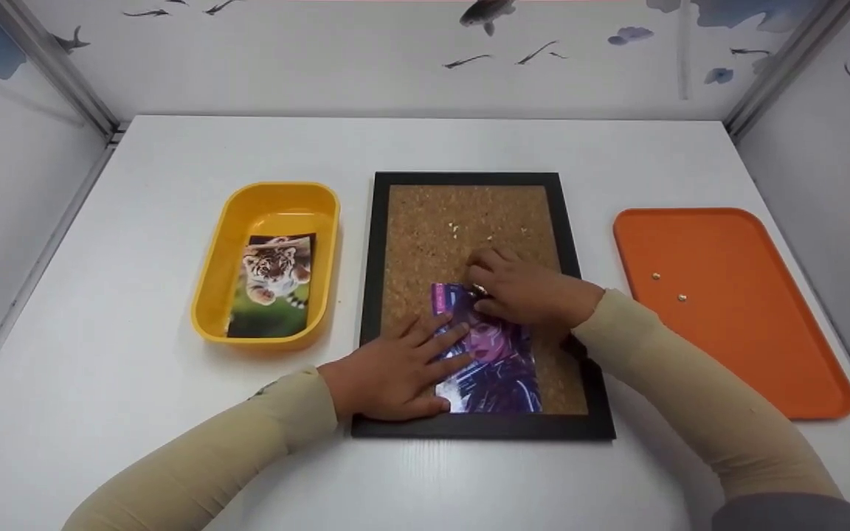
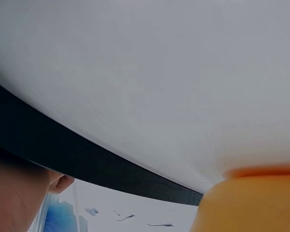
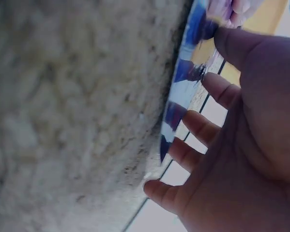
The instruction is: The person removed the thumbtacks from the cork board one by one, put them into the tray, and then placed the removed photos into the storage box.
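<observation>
A glossy purple-and-blue picture card [image 1: 495,376] lies on the lower part of a cork board [image 1: 425,254] with a black frame. My left hand [image 1: 406,369] rests on the card's left side, fingers spread and straight. At the card's top edge my right hand [image 1: 524,287] pinches a small gold push pin [image 1: 479,290] between thumb and forefinger. In the right wrist view the card's edge [image 3: 176,104] runs along the fingertips of the right hand [image 3: 232,121]; the pin's tip is hidden. The left wrist view shows mostly tabletop and the frame's black edge [image 2: 111,166].
Left of the board stands a yellow bin [image 1: 207,295] holding a tiger cub picture [image 1: 270,295]. An orange tray [image 1: 735,354] on the right bears two small gold pins [image 1: 656,276]. Small pale specks [image 1: 453,228] show on the upper cork. Printed panels surround the white table [image 1: 270,147].
</observation>
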The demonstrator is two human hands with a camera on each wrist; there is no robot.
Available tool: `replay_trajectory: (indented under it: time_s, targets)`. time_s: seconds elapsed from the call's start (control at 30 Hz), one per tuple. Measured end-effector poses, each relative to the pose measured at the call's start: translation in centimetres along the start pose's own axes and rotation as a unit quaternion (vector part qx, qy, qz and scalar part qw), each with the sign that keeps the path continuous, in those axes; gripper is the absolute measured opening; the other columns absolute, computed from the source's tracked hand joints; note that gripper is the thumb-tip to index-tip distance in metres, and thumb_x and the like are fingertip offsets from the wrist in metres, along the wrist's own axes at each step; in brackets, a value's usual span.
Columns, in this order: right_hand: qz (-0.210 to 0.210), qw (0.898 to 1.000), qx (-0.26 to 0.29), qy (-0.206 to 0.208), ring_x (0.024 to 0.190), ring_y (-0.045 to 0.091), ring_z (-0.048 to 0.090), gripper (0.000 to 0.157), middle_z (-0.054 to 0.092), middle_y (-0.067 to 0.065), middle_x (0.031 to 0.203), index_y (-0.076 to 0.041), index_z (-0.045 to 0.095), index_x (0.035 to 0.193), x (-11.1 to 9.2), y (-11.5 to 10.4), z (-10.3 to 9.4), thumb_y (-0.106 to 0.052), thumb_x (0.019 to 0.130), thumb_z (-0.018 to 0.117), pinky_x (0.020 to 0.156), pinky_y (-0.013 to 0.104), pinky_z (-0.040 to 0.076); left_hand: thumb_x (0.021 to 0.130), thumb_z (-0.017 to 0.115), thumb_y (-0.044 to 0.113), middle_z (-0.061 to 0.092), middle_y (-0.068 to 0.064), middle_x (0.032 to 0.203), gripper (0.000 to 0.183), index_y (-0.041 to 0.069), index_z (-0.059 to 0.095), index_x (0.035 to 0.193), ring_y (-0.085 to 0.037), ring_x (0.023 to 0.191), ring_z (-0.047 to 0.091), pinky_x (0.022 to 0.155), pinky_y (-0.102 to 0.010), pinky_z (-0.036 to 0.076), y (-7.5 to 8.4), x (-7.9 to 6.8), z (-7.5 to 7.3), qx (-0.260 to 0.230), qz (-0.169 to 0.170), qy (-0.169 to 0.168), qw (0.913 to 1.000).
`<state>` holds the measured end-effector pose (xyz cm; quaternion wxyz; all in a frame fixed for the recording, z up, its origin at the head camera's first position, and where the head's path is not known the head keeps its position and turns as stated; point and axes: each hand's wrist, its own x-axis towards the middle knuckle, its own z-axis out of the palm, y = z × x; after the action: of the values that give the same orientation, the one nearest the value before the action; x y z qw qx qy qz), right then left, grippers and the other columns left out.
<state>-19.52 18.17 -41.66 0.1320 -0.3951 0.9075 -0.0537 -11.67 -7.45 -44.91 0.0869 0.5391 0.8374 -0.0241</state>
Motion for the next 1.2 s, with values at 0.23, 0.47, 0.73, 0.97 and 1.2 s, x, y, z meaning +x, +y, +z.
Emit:
replay_trajectory:
  time_s: [0.23,0.47,0.73,0.97,1.2]
  targets:
    - [-0.005,1.0,0.007,0.013,0.127,0.026,0.043,0.027,0.045,0.005,0.135,-0.018,0.056,0.129,0.56,0.58,0.07,-0.028,0.104,0.05,0.107,0.049,0.04,0.1,0.013,0.066,-0.004,-0.005,0.167,0.071,0.029,0.006,0.16,-0.03,0.151,-0.007,0.118,-0.057,0.005,0.02,-0.03,-0.05,-0.005,-0.003,-0.002,1.0]
    - [0.0,0.999,-0.042,0.003,0.125,0.028,0.042,0.029,0.044,0.006,0.133,-0.016,0.053,0.127,0.84,0.37,0.17,-0.034,0.106,0.045,0.103,0.055,0.043,0.1,0.013,0.066,-0.005,-0.003,0.167,0.07,0.031,0.004,0.16,-0.029,0.151,-0.009,0.118,-0.055,0.002,0.02,-0.04,0.03,-0.012,-0.006,-0.006,0.9999]
    - [0.011,0.999,-0.038,0.005,0.123,0.028,0.042,0.026,0.043,0.007,0.134,-0.018,0.054,0.124,0.96,0.37,0.19,-0.035,0.106,0.045,0.102,0.056,0.042,0.1,0.012,0.067,-0.006,-0.003,0.166,0.07,0.031,0.002,0.16,-0.029,0.151,-0.01,0.118,-0.055,0.002,0.0,0.09,-0.02,-0.009,-0.004,-0.01,0.9999]
    - [0.013,1.0,-0.025,0.001,0.128,0.029,0.039,0.023,0.041,0.007,0.137,-0.019,0.054,0.123,0.95,0.37,0.09,-0.032,0.106,0.045,0.105,0.058,0.038,0.1,0.012,0.067,-0.008,-0.002,0.166,0.07,0.032,0.001,0.16,-0.028,0.151,-0.011,0.118,-0.055,0.002,-0.02,0.1,-0.04,-0.01,-0.008,-0.011,0.9999]
    - [0.006,1.0,-0.023,0.009,0.125,0.029,0.041,0.02,0.044,0.007,0.135,-0.018,0.056,0.119,1.01,0.4,0.25,-0.028,0.105,0.047,0.103,0.057,0.041,0.1,0.014,0.067,-0.005,-0.003,0.167,0.071,0.031,0.005,0.16,-0.028,0.151,-0.009,0.118,-0.055,0.003,-0.02,0.05,-0.12,-0.013,-0.004,-0.006,0.9999]
